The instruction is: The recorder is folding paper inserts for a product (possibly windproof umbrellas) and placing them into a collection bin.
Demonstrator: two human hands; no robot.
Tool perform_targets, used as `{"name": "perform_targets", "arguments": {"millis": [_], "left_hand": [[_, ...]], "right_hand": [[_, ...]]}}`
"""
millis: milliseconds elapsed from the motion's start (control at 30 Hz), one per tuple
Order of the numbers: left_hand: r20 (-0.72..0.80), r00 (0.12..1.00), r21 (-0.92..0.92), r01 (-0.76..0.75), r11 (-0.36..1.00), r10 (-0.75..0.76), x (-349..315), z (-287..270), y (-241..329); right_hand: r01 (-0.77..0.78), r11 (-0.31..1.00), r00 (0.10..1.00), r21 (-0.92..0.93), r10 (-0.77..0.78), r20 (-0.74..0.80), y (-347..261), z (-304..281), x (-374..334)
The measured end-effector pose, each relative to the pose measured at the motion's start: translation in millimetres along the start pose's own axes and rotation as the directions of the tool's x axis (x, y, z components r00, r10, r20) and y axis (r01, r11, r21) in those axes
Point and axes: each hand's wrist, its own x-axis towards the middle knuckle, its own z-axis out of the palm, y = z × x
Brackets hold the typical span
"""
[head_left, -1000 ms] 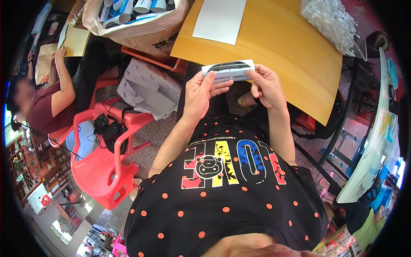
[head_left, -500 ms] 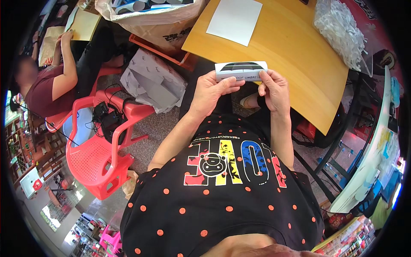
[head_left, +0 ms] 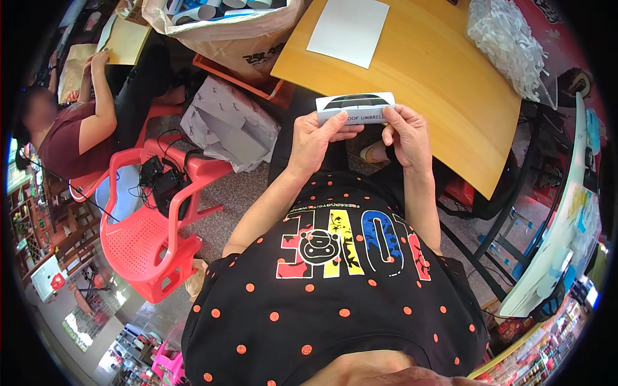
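Between my two hands is a small printed paper sleeve [head_left: 355, 109], white and grey with a dark arched picture and lettering. It looks bent or rolled into a flattened tube. My left hand [head_left: 312, 140] grips its left end, thumb on the front face and fingers beneath. At the right end my right hand [head_left: 410, 134] pinches the edge with thumb and fingers. The sleeve is held in the air in front of the near edge of a wooden table [head_left: 421, 87]. Its back side is hidden.
On the table lie a white sheet [head_left: 348, 32] and a clear bag of white strips [head_left: 508, 48]. A large sack [head_left: 225, 42] of rolled blue-and-white pieces stands left of it. A red plastic chair [head_left: 138, 241] holds black cables. Farther left, a person [head_left: 77, 132] sits handling a yellowish sheet.
The sleeve and both hands have shifted slightly left in the view. The sleeve's front has tilted a little, and both hands keep their hold.
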Motion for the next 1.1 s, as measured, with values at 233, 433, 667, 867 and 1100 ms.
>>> {"name": "perform_targets", "arguments": {"millis": [233, 433, 667, 867, 1100], "left_hand": [[-0.023, 0.999, 0.035, -0.025, 0.999, 0.026, -1.4, -1.8, 0.9], [0.029, 0.986, 0.215, -0.166, 0.962, 0.164, -6.1, -3.2, 8.2], [0.126, 0.941, 0.47, -0.334, 0.817, 0.313, -9.5, 4.9, 17.7], [0.117, 0.93, 0.711, -0.323, 0.624, 0.347, -13.6, 5.2, 24.6], [0.082, 0.931, 0.681, -0.312, 0.662, 0.355, -13.7, 8.5, 23.0]], "right_hand": [[0.023, 0.992, 0.998, -0.126, -0.03, -0.056, -5.8, 11.3, -5.7], [0.403, 0.421, 0.862, -0.813, -0.473, 0.182, -30.7, 12.4, -17.8], [0.559, 0.068, 0.73, -0.826, -0.512, 0.452, -38.5, 16.4, -16.8], [0.595, -0.008, 0.7, -0.803, -0.486, 0.523, -34.4, 18.0, -9.4], [0.546, 0.054, 0.771, -0.836, -0.423, 0.476, -32.4, 24.0, -9.8]]}}
